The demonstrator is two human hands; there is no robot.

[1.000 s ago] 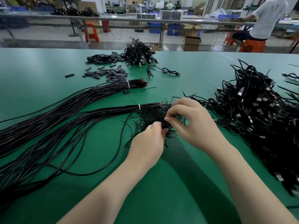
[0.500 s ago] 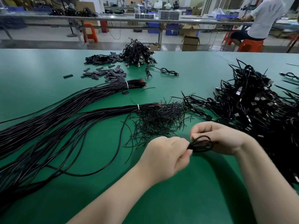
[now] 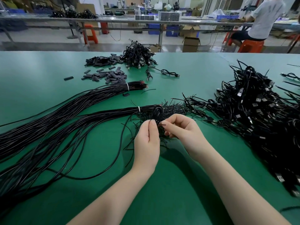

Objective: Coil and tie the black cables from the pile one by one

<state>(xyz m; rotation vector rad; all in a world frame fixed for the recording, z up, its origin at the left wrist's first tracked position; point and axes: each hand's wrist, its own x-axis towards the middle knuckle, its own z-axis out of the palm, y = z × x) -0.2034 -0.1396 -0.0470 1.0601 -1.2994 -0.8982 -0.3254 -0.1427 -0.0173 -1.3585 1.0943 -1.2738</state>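
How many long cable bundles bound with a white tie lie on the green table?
2. The far bundle lies left of centre, tied near its red-tipped ends. The near bundle runs in front of it, its tied end just beyond the left hand. Others may be hidden.

A small black coiled cable [image 3: 157, 114] stands up in a loop, held between both hands above the green tabletop [image 3: 186, 184]. Under it lies a heap of thin black ties [image 3: 168, 111]. A big pile of black cables [image 3: 259, 114] lies to the right.
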